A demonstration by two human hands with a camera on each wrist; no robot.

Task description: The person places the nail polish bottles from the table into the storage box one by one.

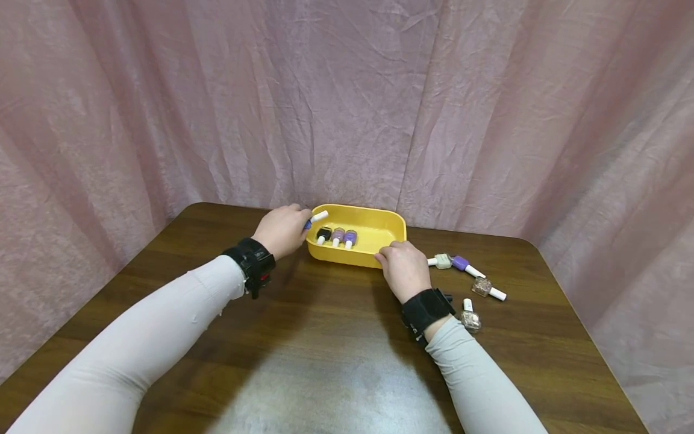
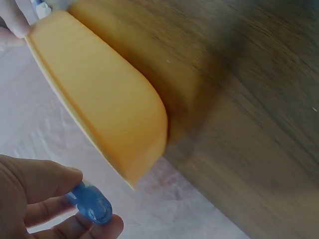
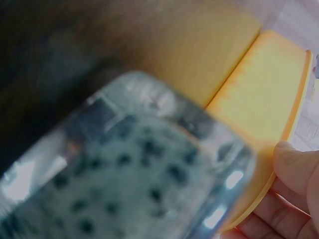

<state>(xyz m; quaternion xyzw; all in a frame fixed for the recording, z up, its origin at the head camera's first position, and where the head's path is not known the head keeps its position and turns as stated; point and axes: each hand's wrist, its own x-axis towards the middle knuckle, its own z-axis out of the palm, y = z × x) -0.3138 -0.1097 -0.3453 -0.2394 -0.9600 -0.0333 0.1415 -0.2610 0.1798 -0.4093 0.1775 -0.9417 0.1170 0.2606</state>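
A yellow tray stands at the far middle of the wooden table. My left hand is at the tray's left rim and pinches a blue nail polish bottle with a white cap; the left wrist view shows the blue bottle between thumb and fingers beside the tray. My right hand holds the tray's near right rim, its fingers curled at the tray's edge. Inside the tray lie a black bottle and two purple bottles.
On the table right of the tray lie a pale green bottle, a purple bottle and a glittery pink bottle. A clear speckled bottle by my right wrist fills the right wrist view. A pink curtain hangs behind.
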